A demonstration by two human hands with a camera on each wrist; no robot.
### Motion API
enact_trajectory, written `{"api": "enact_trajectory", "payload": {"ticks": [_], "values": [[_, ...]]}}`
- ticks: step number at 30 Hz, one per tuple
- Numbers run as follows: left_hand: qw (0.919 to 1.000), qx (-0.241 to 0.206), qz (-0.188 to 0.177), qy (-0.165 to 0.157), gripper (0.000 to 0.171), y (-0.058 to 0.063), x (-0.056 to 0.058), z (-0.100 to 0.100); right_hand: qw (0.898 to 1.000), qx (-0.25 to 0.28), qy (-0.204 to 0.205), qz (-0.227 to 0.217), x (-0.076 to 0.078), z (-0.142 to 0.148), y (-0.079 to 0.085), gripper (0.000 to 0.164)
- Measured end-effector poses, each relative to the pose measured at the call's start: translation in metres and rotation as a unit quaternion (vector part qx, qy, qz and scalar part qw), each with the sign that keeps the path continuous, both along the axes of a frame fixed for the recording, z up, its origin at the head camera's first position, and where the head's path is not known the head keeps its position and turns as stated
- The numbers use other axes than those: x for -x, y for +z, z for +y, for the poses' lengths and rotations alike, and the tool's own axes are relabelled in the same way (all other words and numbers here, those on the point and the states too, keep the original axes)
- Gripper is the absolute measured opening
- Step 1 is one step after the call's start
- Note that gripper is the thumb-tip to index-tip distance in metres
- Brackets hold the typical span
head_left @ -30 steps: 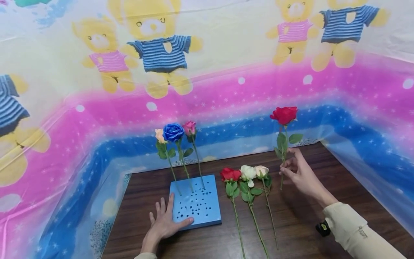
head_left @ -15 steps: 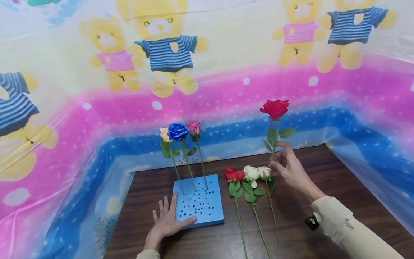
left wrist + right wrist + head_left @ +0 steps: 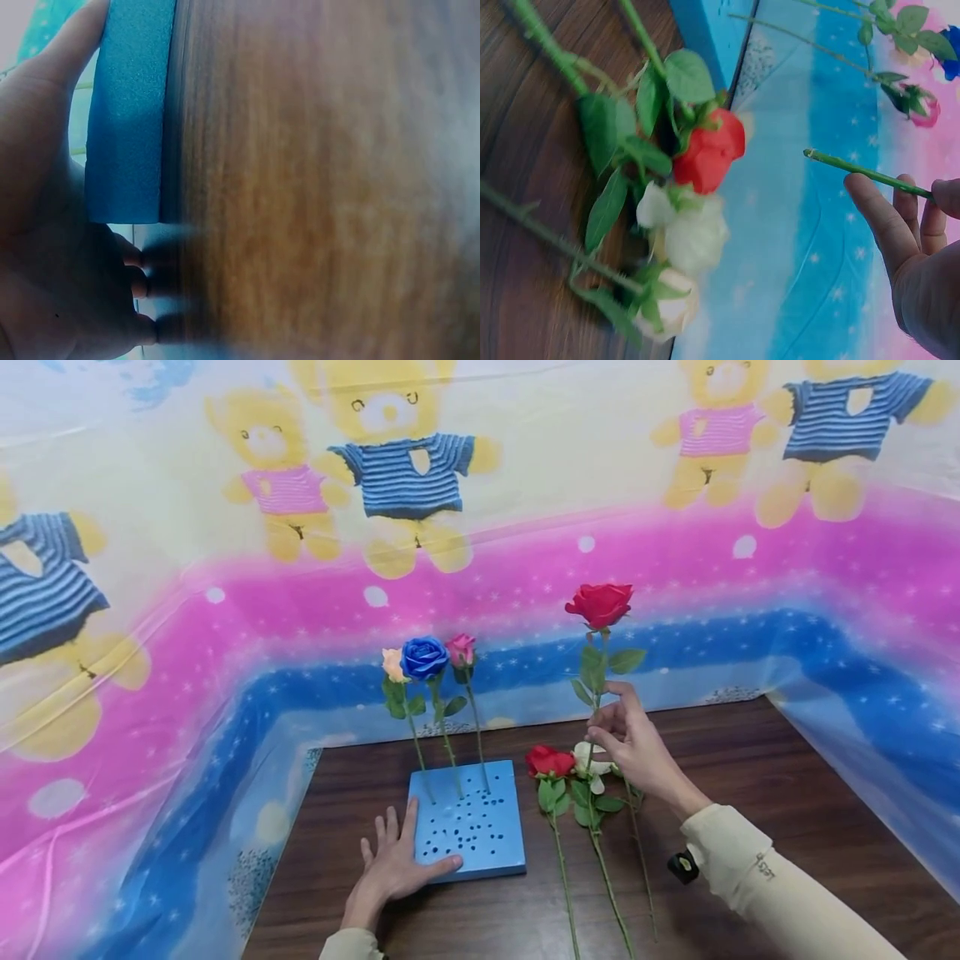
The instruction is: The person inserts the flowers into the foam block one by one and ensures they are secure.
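My right hand [image 3: 637, 747] pinches the green stem of a red artificial rose [image 3: 600, 605], held upright above the table. In the right wrist view, the stem's bare lower end [image 3: 832, 160] sticks out past the fingers. My left hand [image 3: 397, 860] lies with fingers spread along the left side of a blue foam block [image 3: 512, 814], thumb on its front top edge. Small holes dot the block. A peach rose [image 3: 393, 665], a blue rose [image 3: 424, 658] and a pink rose [image 3: 461, 649] stand in its back part.
Right of the block, a red rose [image 3: 550, 762], a white rose [image 3: 696, 234] and a cream rose [image 3: 667, 306] lie side by side on the dark wooden table [image 3: 757, 793]. The right hand partly covers the cream one in the head view. A bear-printed cloth [image 3: 525, 585] hangs behind.
My right hand has carried the red rose left and slightly up, from right of the lying roses to above them. The left hand stays on the block. The head view has shifted slightly.
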State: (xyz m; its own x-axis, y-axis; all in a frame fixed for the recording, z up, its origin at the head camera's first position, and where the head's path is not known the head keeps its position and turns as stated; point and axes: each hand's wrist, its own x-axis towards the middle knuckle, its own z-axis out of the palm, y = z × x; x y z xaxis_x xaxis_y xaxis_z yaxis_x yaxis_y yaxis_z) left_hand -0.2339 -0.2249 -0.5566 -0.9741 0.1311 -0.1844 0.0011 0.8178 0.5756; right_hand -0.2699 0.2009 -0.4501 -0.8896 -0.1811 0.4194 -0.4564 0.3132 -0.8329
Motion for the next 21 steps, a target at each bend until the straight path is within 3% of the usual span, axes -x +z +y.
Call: {"api": "enact_trajectory", "payload": {"ticks": [6, 21], "values": [[1.0, -0.001, 0.003, 0.0, 0.137, -0.001, -0.001, 0.0, 1.0, 0.0, 0.015, 0.009, 0.004, -0.02, 0.003, 0.061], [0.9997, -0.022, 0.013, 0.004, 0.137, -0.005, -0.001, -0.002, 0.997, 0.038, 0.072, -0.018, 0.006, -0.07, 0.006, 0.06]]}}
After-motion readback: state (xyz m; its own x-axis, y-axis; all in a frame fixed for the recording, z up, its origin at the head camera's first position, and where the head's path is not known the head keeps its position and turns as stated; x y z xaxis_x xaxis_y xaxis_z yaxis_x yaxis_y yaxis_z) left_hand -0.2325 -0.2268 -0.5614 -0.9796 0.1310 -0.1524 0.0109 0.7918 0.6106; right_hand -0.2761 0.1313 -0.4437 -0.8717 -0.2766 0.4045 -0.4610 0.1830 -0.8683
